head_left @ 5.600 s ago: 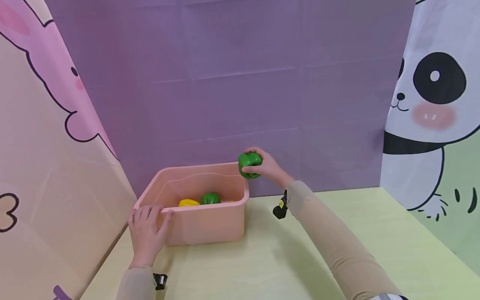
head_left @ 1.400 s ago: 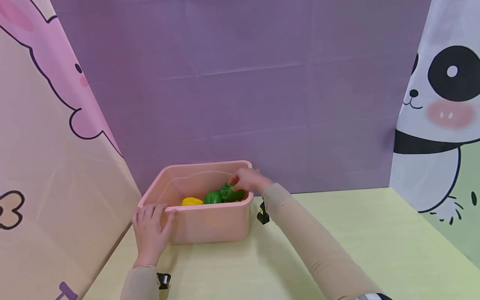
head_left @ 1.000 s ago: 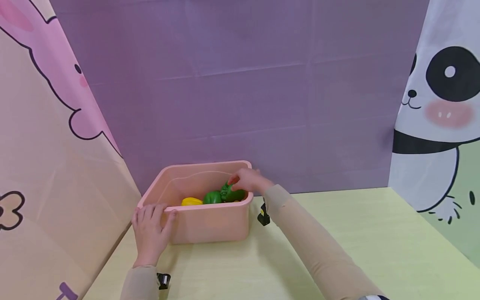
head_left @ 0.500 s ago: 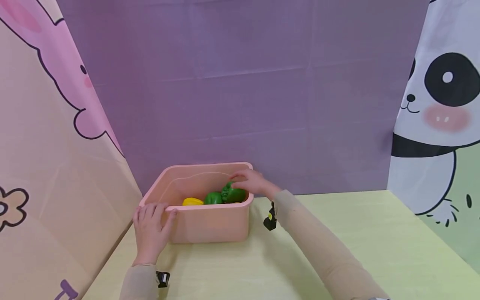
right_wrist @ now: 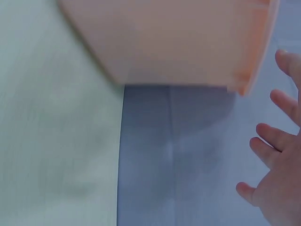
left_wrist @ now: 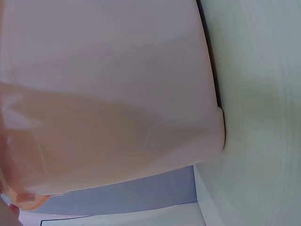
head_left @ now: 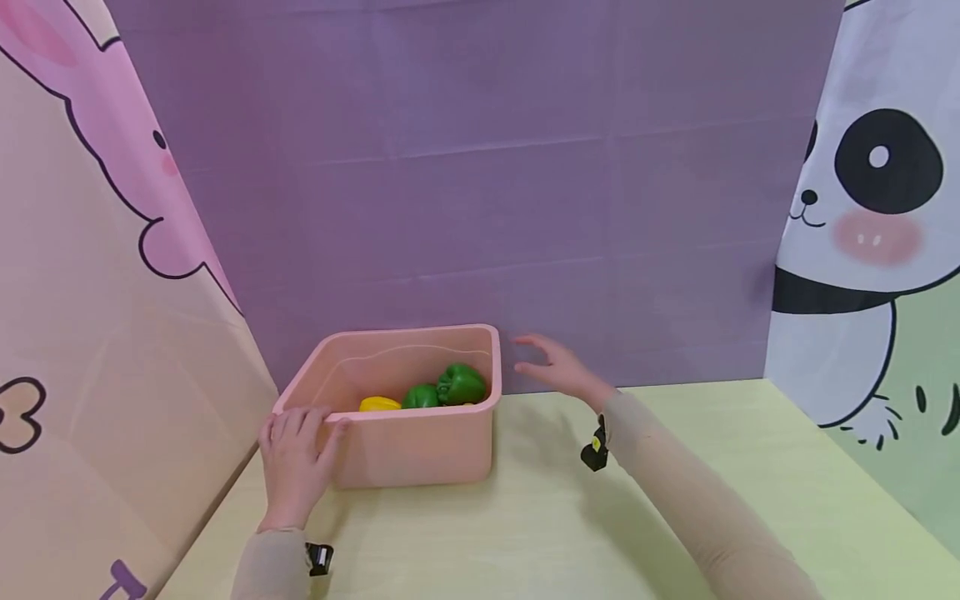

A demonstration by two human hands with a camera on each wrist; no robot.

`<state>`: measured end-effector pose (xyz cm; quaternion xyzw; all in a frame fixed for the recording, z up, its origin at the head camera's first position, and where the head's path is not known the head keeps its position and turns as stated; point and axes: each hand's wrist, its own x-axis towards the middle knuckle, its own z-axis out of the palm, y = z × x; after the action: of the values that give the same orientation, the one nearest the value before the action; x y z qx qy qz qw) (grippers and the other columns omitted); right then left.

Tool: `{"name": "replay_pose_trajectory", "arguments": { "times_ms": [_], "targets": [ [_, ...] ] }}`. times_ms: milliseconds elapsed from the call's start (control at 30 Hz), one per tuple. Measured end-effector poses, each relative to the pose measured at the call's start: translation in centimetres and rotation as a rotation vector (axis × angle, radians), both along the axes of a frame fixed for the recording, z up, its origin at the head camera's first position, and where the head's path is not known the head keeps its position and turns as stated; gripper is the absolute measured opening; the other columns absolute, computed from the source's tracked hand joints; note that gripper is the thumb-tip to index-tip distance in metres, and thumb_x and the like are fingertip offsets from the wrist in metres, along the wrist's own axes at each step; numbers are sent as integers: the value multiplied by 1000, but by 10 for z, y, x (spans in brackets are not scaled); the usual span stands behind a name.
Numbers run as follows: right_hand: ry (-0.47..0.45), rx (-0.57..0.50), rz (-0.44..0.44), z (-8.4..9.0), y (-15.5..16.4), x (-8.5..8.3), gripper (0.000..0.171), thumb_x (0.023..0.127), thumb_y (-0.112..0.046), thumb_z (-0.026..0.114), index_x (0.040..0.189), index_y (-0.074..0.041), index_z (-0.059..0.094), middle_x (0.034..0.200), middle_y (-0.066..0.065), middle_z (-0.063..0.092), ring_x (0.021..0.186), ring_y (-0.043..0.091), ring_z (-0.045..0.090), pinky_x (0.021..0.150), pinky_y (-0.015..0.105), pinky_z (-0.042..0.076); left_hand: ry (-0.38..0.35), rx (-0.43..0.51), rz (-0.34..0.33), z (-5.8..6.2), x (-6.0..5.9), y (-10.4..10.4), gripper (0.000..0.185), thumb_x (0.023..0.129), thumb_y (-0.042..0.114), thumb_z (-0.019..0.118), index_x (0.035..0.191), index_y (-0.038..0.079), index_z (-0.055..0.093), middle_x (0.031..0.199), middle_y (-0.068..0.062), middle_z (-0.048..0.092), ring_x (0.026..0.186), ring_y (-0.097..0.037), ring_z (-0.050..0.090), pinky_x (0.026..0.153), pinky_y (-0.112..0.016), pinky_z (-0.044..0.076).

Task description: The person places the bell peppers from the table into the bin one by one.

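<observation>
A pink plastic bin point(head_left: 412, 450) stands on the table near the purple back wall. My left hand point(head_left: 295, 458) grips its front left corner, fingers over the rim and thumb along the front wall. Inside lie a green bell pepper point(head_left: 461, 384) on the right, a second green bell pepper point(head_left: 422, 396) beside it, and a yellow rounded thing point(head_left: 380, 403), partly hidden by the front wall. My right hand point(head_left: 558, 367) is in the air just right of the bin, fingers spread and holding nothing; the right wrist view shows the hand point(right_wrist: 282, 160) apart from the bin wall.
The pale wooden table point(head_left: 637, 500) extends to the right and front of the bin. A purple cloth wall point(head_left: 450, 167) rises behind. Cartoon-printed panels point(head_left: 877, 333) stand along both sides. Black wrist cameras point(head_left: 595, 450) hang from the cuffs.
My right hand lowered a green bell pepper into the bin, let go of it, and drew back out over the right rim. My left hand has stayed on the rim.
</observation>
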<state>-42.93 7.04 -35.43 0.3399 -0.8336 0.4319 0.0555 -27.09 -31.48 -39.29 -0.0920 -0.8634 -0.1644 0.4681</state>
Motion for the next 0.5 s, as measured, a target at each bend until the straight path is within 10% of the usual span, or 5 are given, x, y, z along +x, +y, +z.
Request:
{"name": "replay_pose_trajectory", "arguments": {
  "times_ms": [500],
  "targets": [
    [167, 240, -136, -1, 57, 40, 58, 91, -33, 67, 140, -8, 49, 148, 17, 41, 137, 37, 35, 100, 71, 21, -96, -69, 28, 14, 9, -12, 33, 93, 35, 60, 108, 5, 63, 108, -19, 60, 110, -41, 47, 101, -62, 22]
  ]
}}
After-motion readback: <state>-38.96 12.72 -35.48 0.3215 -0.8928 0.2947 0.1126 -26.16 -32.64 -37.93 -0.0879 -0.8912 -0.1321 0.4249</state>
